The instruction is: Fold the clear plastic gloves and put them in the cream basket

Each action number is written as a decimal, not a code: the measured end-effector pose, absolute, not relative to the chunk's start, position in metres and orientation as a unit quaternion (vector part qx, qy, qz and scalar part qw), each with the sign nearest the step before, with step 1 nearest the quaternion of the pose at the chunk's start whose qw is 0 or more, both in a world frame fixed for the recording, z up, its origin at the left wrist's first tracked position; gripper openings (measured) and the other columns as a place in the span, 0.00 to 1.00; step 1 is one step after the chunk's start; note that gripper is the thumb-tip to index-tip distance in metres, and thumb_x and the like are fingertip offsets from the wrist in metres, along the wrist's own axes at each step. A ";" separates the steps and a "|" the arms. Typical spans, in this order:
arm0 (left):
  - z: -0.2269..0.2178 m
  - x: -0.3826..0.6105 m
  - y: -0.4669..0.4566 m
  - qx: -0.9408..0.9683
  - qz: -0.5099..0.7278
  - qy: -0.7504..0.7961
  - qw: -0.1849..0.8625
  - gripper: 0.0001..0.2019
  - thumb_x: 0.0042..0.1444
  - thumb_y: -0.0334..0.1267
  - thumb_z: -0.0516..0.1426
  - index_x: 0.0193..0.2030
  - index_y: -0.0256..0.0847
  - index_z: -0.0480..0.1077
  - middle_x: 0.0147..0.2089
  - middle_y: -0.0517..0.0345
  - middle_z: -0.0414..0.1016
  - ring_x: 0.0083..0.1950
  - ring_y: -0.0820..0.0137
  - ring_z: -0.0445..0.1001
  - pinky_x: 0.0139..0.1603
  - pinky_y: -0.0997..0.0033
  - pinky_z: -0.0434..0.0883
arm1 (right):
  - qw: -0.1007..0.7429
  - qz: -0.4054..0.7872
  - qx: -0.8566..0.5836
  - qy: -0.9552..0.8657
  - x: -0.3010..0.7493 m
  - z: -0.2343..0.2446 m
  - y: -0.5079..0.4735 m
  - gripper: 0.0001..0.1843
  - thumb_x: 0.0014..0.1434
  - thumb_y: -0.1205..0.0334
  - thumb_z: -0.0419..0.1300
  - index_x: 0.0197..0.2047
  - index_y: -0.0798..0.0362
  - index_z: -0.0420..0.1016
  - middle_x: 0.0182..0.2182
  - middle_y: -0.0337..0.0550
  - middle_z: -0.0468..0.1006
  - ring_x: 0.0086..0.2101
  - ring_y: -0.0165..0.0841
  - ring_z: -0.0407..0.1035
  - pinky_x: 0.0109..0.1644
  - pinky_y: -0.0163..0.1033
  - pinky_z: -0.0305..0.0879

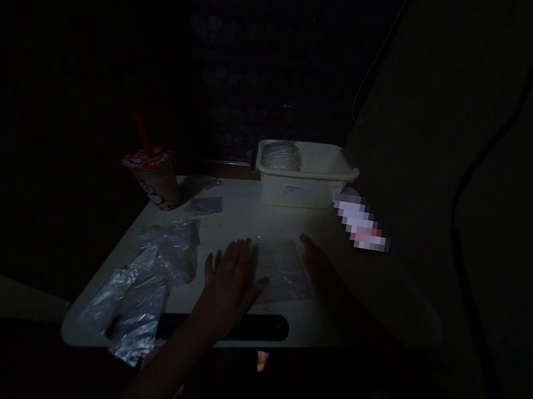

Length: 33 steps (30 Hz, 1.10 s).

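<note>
A clear, flat plastic bag (280, 269) lies on the white table, between my two hands. My left hand (227, 284) rests palm down at the bag's left edge, fingers stretched out. At the bag's right edge is my right hand (315, 261), dim and partly lost in shadow; its fingers look extended, with nothing visible in them. Crumpled clear plastic bags (153, 276) spread over the table's left side and hang over the front edge. Beneath my left wrist runs a long dark bar (261, 327) along the table's front.
A cream plastic bin (303, 188) with a wrapped bundle (282, 155) inside stands at the back. Beside it lies a bright pixelated object (361, 222). A drink cup (153, 178) with a red straw stands back left. A dark cable (458, 203) hangs right. The room is very dark.
</note>
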State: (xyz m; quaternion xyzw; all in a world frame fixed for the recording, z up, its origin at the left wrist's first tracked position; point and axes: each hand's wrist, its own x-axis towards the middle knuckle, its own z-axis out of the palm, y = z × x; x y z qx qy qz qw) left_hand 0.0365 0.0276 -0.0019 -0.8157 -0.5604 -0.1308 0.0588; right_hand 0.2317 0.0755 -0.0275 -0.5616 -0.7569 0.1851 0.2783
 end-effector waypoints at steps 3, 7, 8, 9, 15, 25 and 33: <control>0.003 0.050 0.022 -0.868 -0.150 -0.471 0.048 0.18 0.53 0.37 0.47 0.52 0.38 0.58 0.54 0.48 0.60 0.55 0.61 0.57 0.52 0.54 0.56 | 0.349 0.251 -0.555 -0.712 0.234 -0.030 0.076 0.28 0.56 0.49 0.38 0.55 0.57 0.53 0.55 0.49 0.55 0.54 0.33 0.48 0.57 0.43 0.46; 0.001 0.073 0.017 -0.904 -0.111 -0.411 0.027 0.12 0.49 0.28 0.51 0.42 0.33 0.67 0.44 0.48 0.70 0.45 0.64 0.68 0.46 0.65 0.63 | 0.393 0.308 -0.553 -0.667 0.230 -0.027 0.073 0.31 0.53 0.44 0.40 0.53 0.55 0.57 0.54 0.49 0.57 0.54 0.35 0.49 0.58 0.46 0.44; 0.001 0.077 0.018 -0.904 -0.102 -0.415 0.026 0.12 0.48 0.26 0.51 0.40 0.33 0.67 0.43 0.47 0.71 0.43 0.64 0.69 0.45 0.65 0.64 | 0.400 0.317 -0.553 -0.658 0.229 -0.025 0.072 0.31 0.53 0.44 0.41 0.53 0.55 0.58 0.54 0.49 0.57 0.54 0.36 0.49 0.58 0.46 0.44; 0.002 0.080 0.018 -0.902 -0.094 -0.421 0.023 0.12 0.47 0.25 0.51 0.39 0.33 0.68 0.42 0.46 0.71 0.42 0.64 0.69 0.44 0.65 0.65 | 0.408 0.324 -0.552 -0.651 0.230 -0.024 0.072 0.31 0.52 0.43 0.41 0.52 0.55 0.59 0.54 0.49 0.58 0.54 0.36 0.50 0.57 0.46 0.45; 0.030 0.067 0.029 -0.812 -0.254 -0.483 -0.207 0.08 0.46 0.30 0.50 0.29 0.36 0.70 0.31 0.52 0.74 0.33 0.68 0.71 0.34 0.71 0.66 | 0.445 0.377 -0.530 -0.616 0.246 -0.016 0.090 0.26 0.52 0.46 0.43 0.47 0.54 0.64 0.50 0.47 0.63 0.52 0.37 0.54 0.56 0.47 0.46; 0.063 0.043 0.054 -0.388 -0.550 -0.502 -0.543 0.07 0.39 0.38 0.55 0.22 0.35 0.67 0.17 0.64 0.67 0.19 0.78 0.63 0.21 0.80 0.59 | 0.339 0.746 -0.338 -0.463 0.236 0.007 0.081 0.28 0.52 0.43 0.38 0.41 0.55 0.67 0.39 0.51 0.72 0.41 0.39 0.66 0.41 0.49 0.59; 0.027 0.039 0.056 -0.304 -0.444 -0.479 -0.694 0.12 0.38 0.42 0.58 0.27 0.34 0.70 0.23 0.56 0.72 0.23 0.72 0.69 0.24 0.75 0.64 | 0.361 0.701 -0.419 -0.450 0.223 -0.004 0.080 0.11 0.40 0.58 0.60 0.21 0.58 0.68 0.18 0.39 0.70 0.18 0.26 0.63 0.21 0.33 0.57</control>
